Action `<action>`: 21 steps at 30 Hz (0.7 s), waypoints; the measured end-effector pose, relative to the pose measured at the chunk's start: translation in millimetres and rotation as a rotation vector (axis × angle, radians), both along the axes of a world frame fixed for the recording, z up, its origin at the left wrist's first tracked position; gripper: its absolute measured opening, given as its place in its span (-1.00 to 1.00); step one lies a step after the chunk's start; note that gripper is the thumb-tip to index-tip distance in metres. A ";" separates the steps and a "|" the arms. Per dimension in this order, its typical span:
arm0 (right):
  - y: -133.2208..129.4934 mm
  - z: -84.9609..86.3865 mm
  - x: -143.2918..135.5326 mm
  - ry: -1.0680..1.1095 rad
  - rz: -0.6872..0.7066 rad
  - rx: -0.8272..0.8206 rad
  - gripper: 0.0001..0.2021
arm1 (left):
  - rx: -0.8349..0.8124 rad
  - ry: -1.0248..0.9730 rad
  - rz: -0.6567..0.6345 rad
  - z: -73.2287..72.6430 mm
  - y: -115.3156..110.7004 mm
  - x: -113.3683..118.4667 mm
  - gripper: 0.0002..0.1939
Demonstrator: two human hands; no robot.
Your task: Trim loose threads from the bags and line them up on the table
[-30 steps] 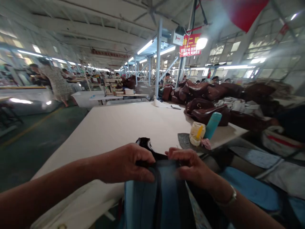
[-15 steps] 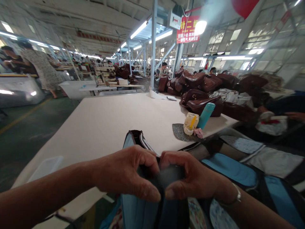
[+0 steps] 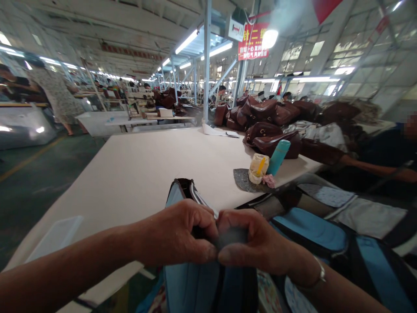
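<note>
In front of me stands a blue and black fabric bag, apparently a backpack, with pale piping along its upper edge. My left hand is closed over the middle of it, thumb and bent forefinger pinching. Close against it, fingertip to fingertip, my right hand is curled the same way, with a bracelet at its wrist. Both hands seem to grip the bag's dark edge where they meet. The exact spot between the fingertips is hidden, and a grey blur shows inside the right hand's curl.
A pale table stretches ahead. On it are a teal bottle, a wrapped cup-like item and brown leather bags. More blue and black bags lie at right, near another person's arm. A clear plastic piece sits left.
My thumbs have drawn in towards the forefingers, and the right thumb has moved left, closer to the left one. At right, another person's arm now reaches to a brown bag. The view has shifted slightly.
</note>
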State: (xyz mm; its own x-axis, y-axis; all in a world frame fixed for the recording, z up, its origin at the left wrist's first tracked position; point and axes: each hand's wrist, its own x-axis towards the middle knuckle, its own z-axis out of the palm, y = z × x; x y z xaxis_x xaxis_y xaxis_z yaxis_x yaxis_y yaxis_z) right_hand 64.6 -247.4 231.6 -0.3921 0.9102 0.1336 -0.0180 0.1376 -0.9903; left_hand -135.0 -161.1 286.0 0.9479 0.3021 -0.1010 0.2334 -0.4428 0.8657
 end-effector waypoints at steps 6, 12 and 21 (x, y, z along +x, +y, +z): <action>-0.7 -4.6 -0.6 0.089 -0.009 0.058 -0.80 | 0.008 0.043 0.008 0.1 -1.6 1.4 -0.98; -5.0 -9.5 -5.0 0.057 -0.114 0.147 -0.87 | 0.043 0.104 0.088 1.2 -6.8 6.9 -0.75; -11.0 -14.5 -10.6 -0.052 -0.398 0.194 -0.95 | 0.498 0.016 0.091 -14.5 -17.3 1.9 -0.83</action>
